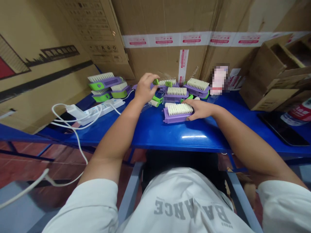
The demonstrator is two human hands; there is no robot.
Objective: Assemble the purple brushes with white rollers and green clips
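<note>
My right hand (pixel 201 109) is closed on the right end of a purple scrubbing brush (pixel 178 116), whose cream bristles point up near the table's front edge. At the back of the table, my left hand (pixel 145 88) has thumb and fingers curled around a small green plastic piece (pixel 155 82). Another green piece (pixel 168 84) lies just right of it. Between and behind my hands sit more purple brushes, among them one with bristles up (pixel 177 92) and one farther right (pixel 198 85). A white roller-like part with a green end (pixel 155 103) lies below my left hand.
Several purple-and-green brushes (pixel 103 81) are stacked at the left, behind a white power strip (pixel 102 111) with looping cables. Cardboard boxes (pixel 165 61) wall off the back. At the right are an open carton (pixel 264 77), a black phone (pixel 284 129) and a bottle (pixel 297 113).
</note>
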